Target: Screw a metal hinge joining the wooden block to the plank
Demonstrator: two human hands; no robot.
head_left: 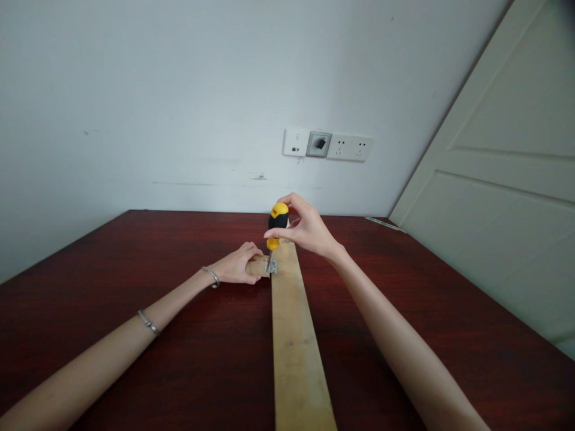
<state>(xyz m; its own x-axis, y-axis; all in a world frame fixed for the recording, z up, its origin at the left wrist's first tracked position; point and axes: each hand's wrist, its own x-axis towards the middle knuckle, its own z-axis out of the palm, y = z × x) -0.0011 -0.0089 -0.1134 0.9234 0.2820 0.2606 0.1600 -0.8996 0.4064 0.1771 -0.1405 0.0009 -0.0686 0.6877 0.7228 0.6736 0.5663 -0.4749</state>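
Note:
My right hand (308, 227) grips the handle of a yellow and black screwdriver (279, 216), thumb on the near side. The screwdriver stands nearly upright, its shaft reaching down to a small metal hinge (274, 265). That hinge bridges a long pale wooden board (294, 335) and a short wooden block (257, 266) at the board's left edge. My left hand (238, 263) is closed around the block's left end, fingers on its far side and thumb on its near side. Any screw under the screwdriver tip is too small to make out.
A dark red-brown wooden table (202, 359) lies under the board. Behind it rises a white wall (179, 90) with sockets (349, 148) and a switch plate (319, 144). A pale panelled door (507, 197) leans in along the right side.

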